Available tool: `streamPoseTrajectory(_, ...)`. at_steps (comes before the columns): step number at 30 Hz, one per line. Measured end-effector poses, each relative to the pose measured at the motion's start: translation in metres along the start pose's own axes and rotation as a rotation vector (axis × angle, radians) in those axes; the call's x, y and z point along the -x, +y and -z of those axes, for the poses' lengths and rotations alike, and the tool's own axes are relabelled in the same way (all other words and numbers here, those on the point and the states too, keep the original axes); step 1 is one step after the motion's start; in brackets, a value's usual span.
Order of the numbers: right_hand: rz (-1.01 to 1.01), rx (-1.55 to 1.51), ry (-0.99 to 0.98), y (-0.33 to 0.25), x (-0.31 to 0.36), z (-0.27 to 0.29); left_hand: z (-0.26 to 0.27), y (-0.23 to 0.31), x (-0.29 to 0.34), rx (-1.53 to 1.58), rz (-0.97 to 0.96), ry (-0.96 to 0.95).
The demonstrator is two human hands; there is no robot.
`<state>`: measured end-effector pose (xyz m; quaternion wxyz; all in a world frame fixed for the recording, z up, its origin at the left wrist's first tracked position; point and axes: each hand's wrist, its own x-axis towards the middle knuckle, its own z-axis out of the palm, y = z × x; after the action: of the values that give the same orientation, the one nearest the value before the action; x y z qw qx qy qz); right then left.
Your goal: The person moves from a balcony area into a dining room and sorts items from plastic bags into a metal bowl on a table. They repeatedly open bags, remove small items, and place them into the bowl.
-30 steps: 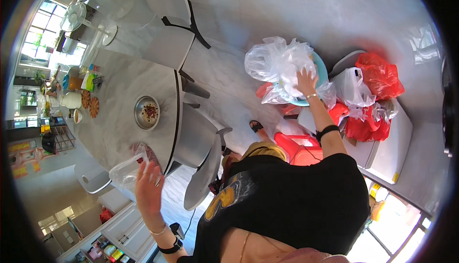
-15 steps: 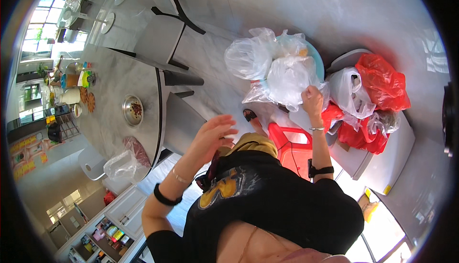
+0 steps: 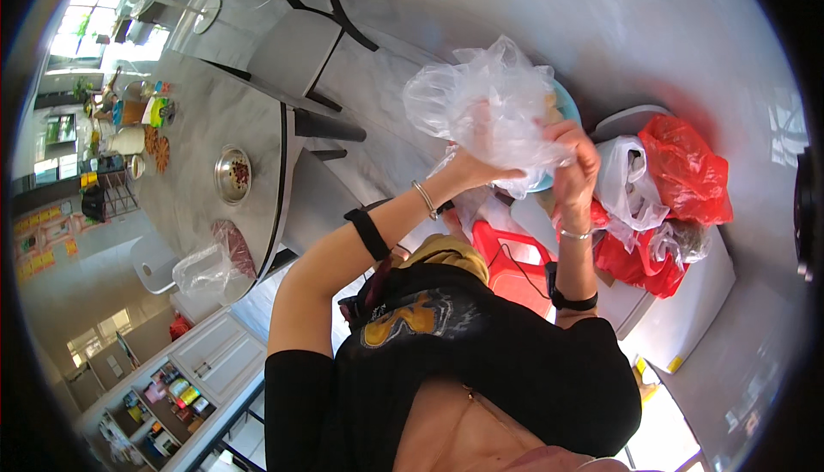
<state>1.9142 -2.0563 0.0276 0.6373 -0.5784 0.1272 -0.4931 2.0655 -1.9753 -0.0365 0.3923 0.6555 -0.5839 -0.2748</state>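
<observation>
A thin clear plastic bag (image 3: 506, 86) is gathered loosely between my two hands, above a light-blue basin (image 3: 566, 105). My left hand (image 3: 482, 159) holds the bag's near side, its thumb outside and its fingers showing dimly through the film. At the bag's right edge, my right hand (image 3: 577, 163) has its bent fingers closed on the plastic. Something yellowish shows in the basin by my right fingers, but I cannot make out its kind. The bag covers most of the basin.
To the right, red plastic bags (image 3: 682, 167) and a white plastic bag (image 3: 631, 176) lie on a white surface. A red stool (image 3: 515, 279) stands close to my body. On the left, a marble-look table (image 3: 193, 120) holds a metal bowl (image 3: 233, 174); grey chairs (image 3: 296, 51) stand beside it.
My left hand has come forward and right, from above my lap to the clear bag. My right hand has taken the bag's edge, and the plastic is lifted and spread.
</observation>
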Motion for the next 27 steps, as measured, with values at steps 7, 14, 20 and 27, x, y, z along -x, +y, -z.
streamPoseTrajectory(7,0.179,0.109,-0.275,-0.024,0.01,-0.064,0.078,0.018,0.026,1.448,0.288,0.14)
streamPoseTrajectory(14,-0.1,-0.037,-0.377,0.042,-0.031,-0.105,0.201,0.074,0.087,1.354,0.549,0.535)
streamPoseTrajectory(20,0.127,0.108,-0.73,0.019,-0.011,-0.252,0.238,0.102,0.168,0.923,0.414,0.673)
streamPoseTrajectory(27,-0.343,-0.196,-0.737,-0.028,0.035,-0.395,0.303,0.091,0.315,0.437,0.426,0.483)
